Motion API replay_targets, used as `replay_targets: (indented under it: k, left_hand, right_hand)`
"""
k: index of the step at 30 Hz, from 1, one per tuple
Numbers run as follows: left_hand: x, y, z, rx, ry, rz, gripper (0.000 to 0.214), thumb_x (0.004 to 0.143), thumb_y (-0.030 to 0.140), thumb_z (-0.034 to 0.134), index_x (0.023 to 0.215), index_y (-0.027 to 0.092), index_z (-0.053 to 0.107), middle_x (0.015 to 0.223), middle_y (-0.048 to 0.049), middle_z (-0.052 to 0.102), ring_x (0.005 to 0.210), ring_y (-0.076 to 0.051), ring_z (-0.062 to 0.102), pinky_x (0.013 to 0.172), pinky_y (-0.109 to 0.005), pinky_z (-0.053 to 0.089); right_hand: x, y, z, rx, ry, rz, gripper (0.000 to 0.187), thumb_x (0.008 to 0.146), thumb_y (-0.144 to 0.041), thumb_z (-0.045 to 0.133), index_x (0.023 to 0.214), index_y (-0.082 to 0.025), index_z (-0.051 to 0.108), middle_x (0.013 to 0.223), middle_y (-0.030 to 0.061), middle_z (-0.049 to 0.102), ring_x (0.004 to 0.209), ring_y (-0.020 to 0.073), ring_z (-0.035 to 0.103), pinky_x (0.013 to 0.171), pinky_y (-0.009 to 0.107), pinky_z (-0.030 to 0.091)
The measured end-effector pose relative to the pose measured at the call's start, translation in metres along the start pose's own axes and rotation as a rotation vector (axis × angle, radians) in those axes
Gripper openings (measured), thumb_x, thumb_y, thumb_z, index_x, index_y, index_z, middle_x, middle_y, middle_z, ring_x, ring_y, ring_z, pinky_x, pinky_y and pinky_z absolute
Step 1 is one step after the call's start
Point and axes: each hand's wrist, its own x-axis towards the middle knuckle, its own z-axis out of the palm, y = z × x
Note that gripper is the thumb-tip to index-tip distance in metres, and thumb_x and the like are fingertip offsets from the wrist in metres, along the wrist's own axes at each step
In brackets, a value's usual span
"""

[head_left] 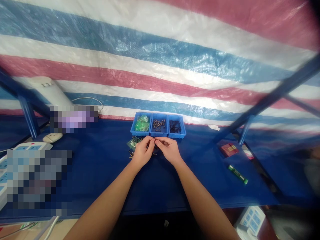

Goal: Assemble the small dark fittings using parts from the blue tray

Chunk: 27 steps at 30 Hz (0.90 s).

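Observation:
My left hand (143,151) and my right hand (168,149) meet fingertip to fingertip over the blue table (105,173), just in front of a row of blue bins. Both hands are pinched shut on something tiny that I cannot make out. Small dark parts (131,154) lie scattered under and beside my left hand, next to a green circuit board (133,142). The left bin (141,124) holds green pieces, the middle bin (159,124) small brown parts, the right bin (176,126) dark parts.
A white power strip (31,146) lies at the left edge, with a white mouse-shaped object (52,137) behind it. A red box (229,149) and a green-and-white lighter (237,174) lie to the right. Blue shelf struts rise on both sides before a striped tarp.

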Motion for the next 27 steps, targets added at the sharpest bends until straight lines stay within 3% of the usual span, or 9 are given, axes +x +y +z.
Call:
replay_targets:
  k: [8,17,27]
  left_hand:
    - [0.0005,-0.0019,-0.0006,-0.005,0.032,-0.008,0.035,0.094,0.038,0.043,0.066,0.019,0.050,0.053,0.0025,0.053,0.051,-0.011,0.051,0.054,-0.022,0.040]
    - [0.0002,0.0001,-0.0008,-0.015,-0.011,0.001,0.021,0.094,0.036,0.046,0.085,0.020,0.056,0.060,0.0037,0.054,0.054,-0.011,0.051,0.056,-0.022,0.040]
    - [0.0011,-0.0006,0.0005,0.018,0.010,0.008,0.040,0.095,0.038,0.042,0.062,0.018,0.049,0.052,0.0031,0.052,0.050,-0.010,0.050,0.054,-0.022,0.038]
  right_hand:
    - [-0.0016,0.0014,-0.0005,0.019,-0.059,-0.050,0.032,0.075,-0.039,0.073,0.101,-0.021,0.073,0.094,0.0059,0.074,0.085,0.0216,0.070,0.083,0.037,0.057]
    - [0.0000,-0.0018,-0.0028,-0.010,-0.025,-0.035,0.030,0.077,-0.037,0.071,0.101,-0.020,0.073,0.094,0.0066,0.074,0.084,0.0217,0.070,0.081,0.037,0.057]
    - [-0.0006,-0.0005,-0.0026,0.053,-0.063,-0.030,0.027,0.076,-0.034,0.072,0.099,-0.019,0.074,0.090,0.0057,0.074,0.081,0.0201,0.069,0.080,0.036,0.056]
